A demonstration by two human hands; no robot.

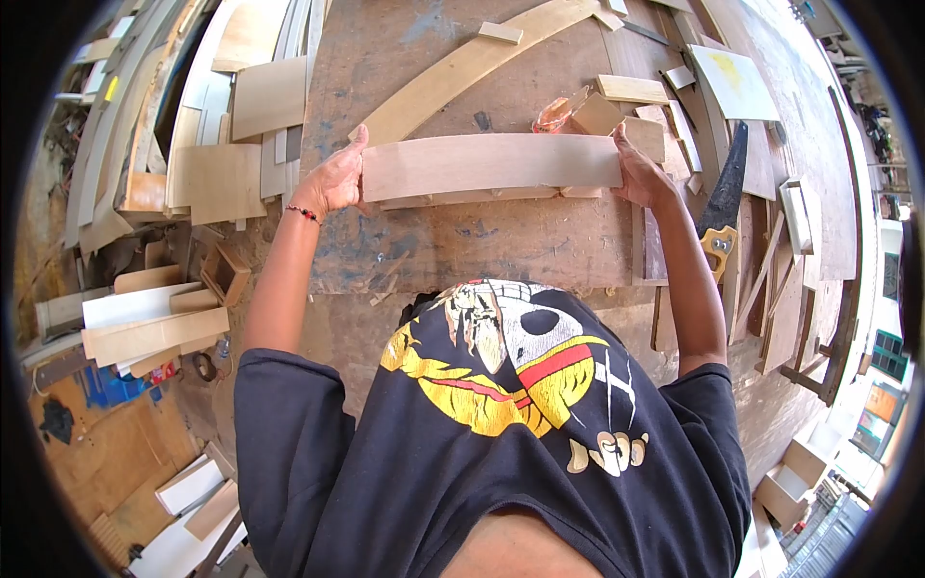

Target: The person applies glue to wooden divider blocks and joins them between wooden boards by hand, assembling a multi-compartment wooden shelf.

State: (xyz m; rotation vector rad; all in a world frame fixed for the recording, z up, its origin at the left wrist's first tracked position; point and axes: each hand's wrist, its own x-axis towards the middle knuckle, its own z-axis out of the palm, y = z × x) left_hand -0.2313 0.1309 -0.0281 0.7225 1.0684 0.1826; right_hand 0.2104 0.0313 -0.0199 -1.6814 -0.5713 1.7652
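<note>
A long, pale, pinkish-tan board (491, 164) is being held over the brown workbench (549, 241), its left end being gripped by the left hand (334, 183), its right end by the right hand (643, 175). A smooth, plain face is being turned upward, its slight bow possibly being exaggerated by the distorted view.

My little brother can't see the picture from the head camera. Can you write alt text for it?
A pale wooden board is held up by both ends over a scuffed table by someone in a black T-shirt. Beyond it lies a curved strip of wood, and on the right is a saw.
</note>
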